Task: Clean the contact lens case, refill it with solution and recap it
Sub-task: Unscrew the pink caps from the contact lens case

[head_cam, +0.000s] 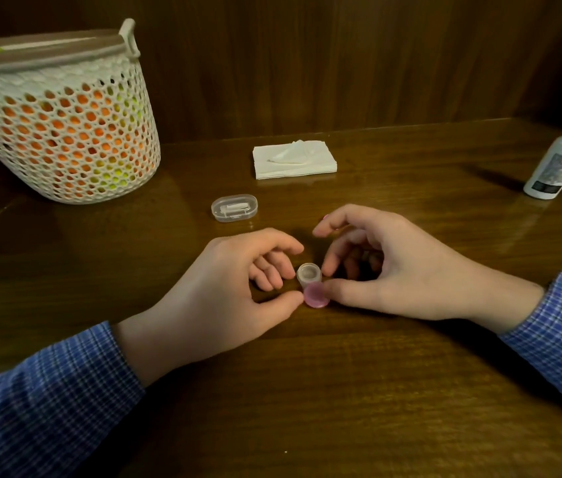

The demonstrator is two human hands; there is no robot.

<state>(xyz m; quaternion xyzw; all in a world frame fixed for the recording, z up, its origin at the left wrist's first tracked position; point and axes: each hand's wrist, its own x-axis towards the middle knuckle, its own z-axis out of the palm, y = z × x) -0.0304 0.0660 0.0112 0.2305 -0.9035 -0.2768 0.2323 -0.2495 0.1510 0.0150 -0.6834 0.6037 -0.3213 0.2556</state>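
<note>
**Inspector A:** The contact lens case (310, 276) is recorded on the wooden table (341, 391), between the two hands, near the front centre. One well is seen open and uncapped; one pink cap (315, 296) is seen at the near end. Whether that cap is screwed down or only resting cannot be told.

**Inspector B:** Handling properties?

**Inspector A:** It is judged light, rigid, small and smooth, therefore liable to slide or tip on the glossy table when twisted. A hold on the body beside the open well is advised, with the cap taken at its rim.

**Inspector B:** State of the grips?

**Inspector A:** The left hand (234, 288) is curled, its thumb tip laid against the pink cap; a closed pinch is not shown. The right hand (393, 270) is noted with thumb on the cap's other side and a fingertip at the open well, so the case is lightly pinched; the index finger is raised clear.

**Inspector B:** Counts, working outward?

**Inspector A:** One case and one pink cap are counted; a second cap is not seen. One clear oval box (234, 208) is recorded beyond the hands, one stack of white tissues (294, 159) farther back, one white solution bottle (561, 160) at far right, capped and well apart, and one mesh basket (62, 119) at far left.
</note>
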